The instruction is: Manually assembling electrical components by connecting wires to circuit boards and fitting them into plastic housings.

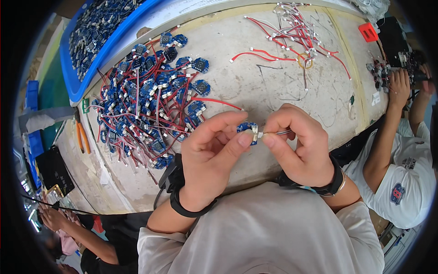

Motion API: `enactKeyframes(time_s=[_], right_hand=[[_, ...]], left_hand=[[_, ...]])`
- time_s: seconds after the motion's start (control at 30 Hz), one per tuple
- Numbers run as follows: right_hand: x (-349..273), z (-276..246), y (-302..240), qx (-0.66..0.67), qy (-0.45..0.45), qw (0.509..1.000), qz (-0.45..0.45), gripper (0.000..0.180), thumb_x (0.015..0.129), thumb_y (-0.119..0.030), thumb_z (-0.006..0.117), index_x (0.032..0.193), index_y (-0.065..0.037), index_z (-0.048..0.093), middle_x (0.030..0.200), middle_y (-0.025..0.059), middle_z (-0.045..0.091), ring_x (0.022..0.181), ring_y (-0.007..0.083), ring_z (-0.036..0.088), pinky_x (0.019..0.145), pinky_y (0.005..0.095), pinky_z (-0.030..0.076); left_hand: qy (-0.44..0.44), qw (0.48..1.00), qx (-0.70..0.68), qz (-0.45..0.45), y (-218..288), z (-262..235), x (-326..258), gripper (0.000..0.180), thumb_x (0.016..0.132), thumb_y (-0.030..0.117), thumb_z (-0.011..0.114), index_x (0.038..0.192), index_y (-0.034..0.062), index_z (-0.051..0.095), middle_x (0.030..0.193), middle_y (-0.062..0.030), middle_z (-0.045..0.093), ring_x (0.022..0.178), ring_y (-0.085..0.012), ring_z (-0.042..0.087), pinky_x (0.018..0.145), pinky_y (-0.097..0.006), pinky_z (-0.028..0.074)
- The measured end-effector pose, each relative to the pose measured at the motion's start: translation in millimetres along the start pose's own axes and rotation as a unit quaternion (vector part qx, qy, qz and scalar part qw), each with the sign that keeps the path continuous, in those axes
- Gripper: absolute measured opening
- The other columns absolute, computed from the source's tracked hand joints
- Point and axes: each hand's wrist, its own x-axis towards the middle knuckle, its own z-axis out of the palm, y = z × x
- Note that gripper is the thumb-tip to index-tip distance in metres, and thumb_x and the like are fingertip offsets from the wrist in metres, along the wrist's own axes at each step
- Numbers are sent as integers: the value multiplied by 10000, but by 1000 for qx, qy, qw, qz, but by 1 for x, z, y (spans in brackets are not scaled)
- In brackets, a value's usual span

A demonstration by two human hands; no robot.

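Between thumb and fingers, my left hand [212,153] grips a small blue circuit board [247,127] with white sockets along its right edge. A red wire [216,101] runs from the pile to the fingers of this hand; whether it joins the held board is hidden. My right hand [296,141] pinches a thin cable [284,132] just behind its white connector [260,134]. That connector meets the board's edge; how deep it sits in the socket I cannot tell. Left of my hands lies a heap of blue boards with red, white and black cables [150,96].
A blue bin [73,89] full of boards stands at the far left. Orange-handled pliers [82,136] lie left of the heap. Loose cables [292,34] spread at the back right, near a red block [367,32]. Other people work at both sides, one person's hand [399,86] at right.
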Motion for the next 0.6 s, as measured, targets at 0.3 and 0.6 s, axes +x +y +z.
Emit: enactKeyframes(time_s=[0.3, 0.6], right_hand=[[0, 1, 0, -31, -13, 995, -90, 118, 710, 5, 607, 777, -55, 530, 655, 77, 500, 563, 241, 495, 514, 315, 396], [0, 0, -1, -27, 8, 997, -66, 149, 688, 14, 634, 778, -46, 531, 652, 79, 506, 547, 242, 489, 492, 315, 389]], left_hand=[[0, 963, 236, 133, 4, 0, -4, 240, 783, -4, 648, 1019, 2, 606, 861, -57, 589, 708, -75, 550, 617, -187, 444], [9, 980, 161, 117, 3, 0, -3, 243, 768, -11, 658, 1005, -9, 606, 877, -77, 590, 699, -93, 555, 622, -190, 448]])
